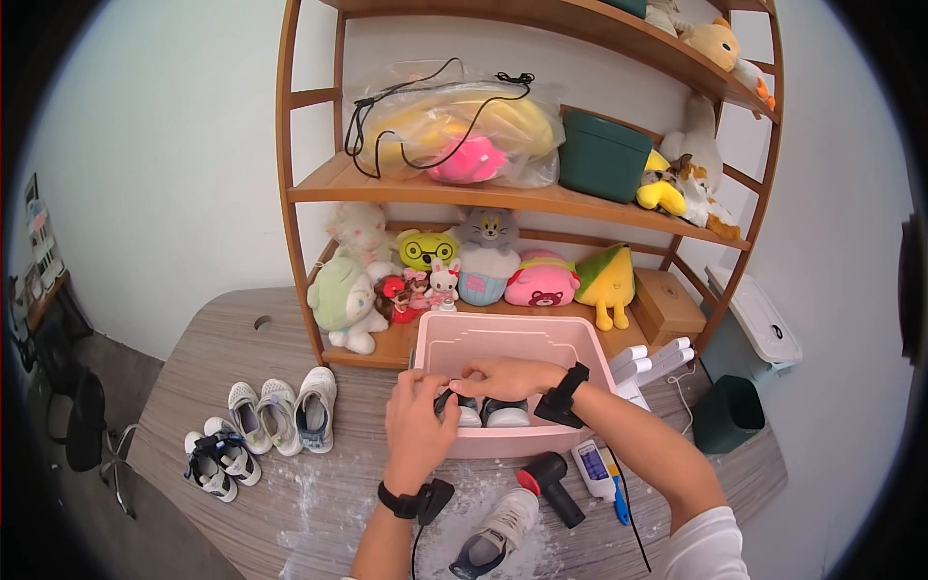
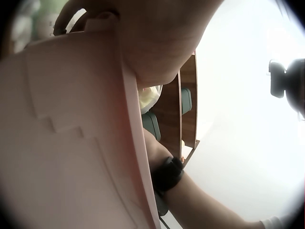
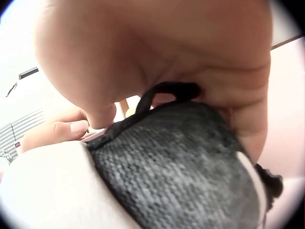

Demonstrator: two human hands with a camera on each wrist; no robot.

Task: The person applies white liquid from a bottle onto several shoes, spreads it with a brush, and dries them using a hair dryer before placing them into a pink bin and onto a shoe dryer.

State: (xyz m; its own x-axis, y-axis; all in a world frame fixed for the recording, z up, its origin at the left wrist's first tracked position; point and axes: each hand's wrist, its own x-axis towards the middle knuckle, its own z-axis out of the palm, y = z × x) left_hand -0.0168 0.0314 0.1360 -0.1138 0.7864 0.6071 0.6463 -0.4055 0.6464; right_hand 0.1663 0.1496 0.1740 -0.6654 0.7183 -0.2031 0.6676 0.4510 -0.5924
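A pink plastic bin (image 1: 503,445) stands on the table, with black-and-white shoes (image 1: 506,414) inside at its near end. My left hand (image 1: 420,420) reaches over the bin's near left rim, its thumb and fingers curled at the dark upper of the left shoe. From the right, my right hand (image 1: 512,377) arches over the shoes, thumb pointing toward the left fingertips. Close up in the right wrist view, a dark mesh shoe (image 3: 167,162) with a pull loop sits beneath my palm, fingers bent round its far side. The bin's wall (image 2: 71,129) fills much of the left wrist view.
Several shoes (image 1: 275,416) are lined up at left. In front of the bin lie a white shoe (image 1: 498,532), a black-and-red tool (image 1: 551,488), a white tube (image 1: 594,469) and a blue-handled brush (image 1: 617,493). A white rack (image 1: 652,362) stands right; a shelf (image 1: 377,179) with plush toys rises behind.
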